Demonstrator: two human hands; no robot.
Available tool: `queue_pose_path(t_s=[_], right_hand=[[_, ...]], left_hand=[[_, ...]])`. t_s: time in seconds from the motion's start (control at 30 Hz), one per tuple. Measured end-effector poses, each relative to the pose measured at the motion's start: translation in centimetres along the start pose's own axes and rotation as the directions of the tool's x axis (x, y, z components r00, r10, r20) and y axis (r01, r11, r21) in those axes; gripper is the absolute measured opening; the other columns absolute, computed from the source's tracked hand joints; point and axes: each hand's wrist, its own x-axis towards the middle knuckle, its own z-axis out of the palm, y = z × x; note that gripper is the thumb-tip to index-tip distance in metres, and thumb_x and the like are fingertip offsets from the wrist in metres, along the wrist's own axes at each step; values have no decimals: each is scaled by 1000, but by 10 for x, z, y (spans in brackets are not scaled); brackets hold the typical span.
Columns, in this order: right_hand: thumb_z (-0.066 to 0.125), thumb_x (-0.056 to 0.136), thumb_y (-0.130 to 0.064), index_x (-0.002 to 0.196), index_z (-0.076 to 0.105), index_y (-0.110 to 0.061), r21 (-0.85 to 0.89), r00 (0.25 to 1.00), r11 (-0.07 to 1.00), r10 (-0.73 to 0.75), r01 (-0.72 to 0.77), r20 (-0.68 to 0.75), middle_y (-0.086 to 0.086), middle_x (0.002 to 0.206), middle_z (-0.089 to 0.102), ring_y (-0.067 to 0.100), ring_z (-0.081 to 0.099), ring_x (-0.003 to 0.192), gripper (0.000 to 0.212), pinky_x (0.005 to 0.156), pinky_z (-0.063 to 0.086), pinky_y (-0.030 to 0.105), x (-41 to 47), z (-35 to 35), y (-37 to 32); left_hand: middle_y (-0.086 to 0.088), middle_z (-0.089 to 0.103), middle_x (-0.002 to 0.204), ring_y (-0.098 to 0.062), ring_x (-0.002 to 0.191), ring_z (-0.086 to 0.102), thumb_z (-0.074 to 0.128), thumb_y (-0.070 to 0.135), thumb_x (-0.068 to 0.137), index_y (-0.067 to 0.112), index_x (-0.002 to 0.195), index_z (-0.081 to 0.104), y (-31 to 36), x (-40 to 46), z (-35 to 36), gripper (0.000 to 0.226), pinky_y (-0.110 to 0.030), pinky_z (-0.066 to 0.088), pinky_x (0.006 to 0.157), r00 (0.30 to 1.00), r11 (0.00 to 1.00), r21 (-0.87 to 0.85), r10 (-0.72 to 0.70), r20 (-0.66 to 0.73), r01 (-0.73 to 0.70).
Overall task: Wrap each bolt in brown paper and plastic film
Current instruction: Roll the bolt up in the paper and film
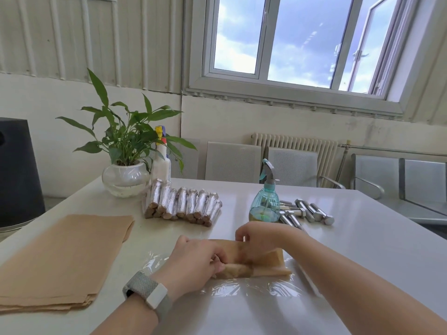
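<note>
From the head camera, a person is rolling a bolt inside a sheet of brown paper (pixel 254 259) near the table's (pixel 362 250) front edge, on a spread of clear plastic film (pixel 242 290). The half-formed roll is lying directly between the hands, its long axis running left to right, parallel to that edge. The left hand (pixel 196 262), nearer the camera, is pinching the roll's left end with curled fingers; the right hand (pixel 260 239) is gripping the paper's raised far flap from above. The paper is looking creased and damp-mottled, the bolt itself hidden. Toward the far edge, wrapped bolts (pixel 183 205) are lying stacked; bare bolts (pixel 308 212) are waiting at right.
</note>
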Motion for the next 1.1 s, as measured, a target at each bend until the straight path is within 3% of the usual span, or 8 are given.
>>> queue_pose_path(t_s=[0.13, 0.27, 0.37, 0.47, 0.63, 0.73, 0.97, 1.1], right_hand=[[73, 79, -38, 65, 52, -30, -12, 997, 997, -72, 73, 35, -12, 66, 48, 10, 45, 58, 26, 54, 37, 25, -12, -9, 2], [65, 76, -37, 65, 48, -23, -81, 998, 995, -59, 57, -20, -7, 64, 46, 14, 43, 57, 25, 53, 36, 27, -23, -9, -4], [61, 79, -35, 65, 43, -22, -128, 993, 986, -112, 108, -25, -5, 67, 45, 14, 41, 58, 26, 52, 33, 28, -32, -9, -6], [59, 81, -31, 65, 41, -23, -124, 986, 982, -151, 141, -68, -7, 68, 45, 9, 41, 59, 25, 51, 31, 28, -40, -4, -5], [60, 82, -34, 65, 38, -23, -126, 970, 978, -185, 167, -155, -7, 69, 45, 4, 39, 58, 29, 49, 26, 24, -47, 9, -1], [71, 74, -46, 67, 38, -24, -118, 964, 978, -190, 170, -187, -8, 69, 46, 3, 40, 59, 40, 47, 25, 26, -46, 17, 1], [79, 70, -42, 65, 40, -25, -89, 950, 985, -167, 148, -264, -12, 64, 43, 2, 38, 58, 43, 47, 26, 26, -48, 21, -4], [78, 74, -39, 83, 58, -26, -94, 940, 986, -157, 134, -303, -15, 67, 44, 11, 44, 71, 25, 50, 27, 21, -53, 24, -7]], left_hand=[[21, 52, 105, -5, 108, 38, 54, 47, 94, 44, 107, 64, 1, 1, 1, 17, -29, 18, 93, 998, 987, 157, 42, -48, -34], [19, 31, 139, -8, 137, 18, 57, 48, 91, 43, 108, 66, 2, 0, 3, 19, -31, 8, 105, 986, 963, 249, 130, -107, -100], [20, 24, 151, -7, 143, 11, 57, 46, 92, 41, 107, 66, 1, 0, 4, 18, -31, 4, 109, 982, 952, 274, 164, -90, -134], [25, 37, 142, -3, 135, 26, 54, 45, 94, 39, 106, 65, -1, 0, 4, 17, -30, 9, 105, 982, 950, 275, 175, -71, -149], [18, 61, 106, -3, 101, 51, 53, 40, 96, 36, 102, 64, 0, 0, 2, 13, -29, 17, 102, 979, 951, 265, 186, -85, -157], [16, 61, 101, -3, 91, 53, 52, 39, 97, 37, 101, 64, 0, -1, 3, 13, -28, 20, 99, 977, 954, 253, 191, -100, -161], [13, 64, 99, -9, 89, 53, 56, 38, 95, 34, 102, 71, -2, -4, -1, 17, -25, 18, 96, 945, 932, 247, 302, -123, -266], [15, 69, 79, -8, 73, 61, 70, 35, 81, 33, 83, 74, 0, -6, -9, 5, -27, 25, 86, 897, 857, 362, 429, -105, -367]])
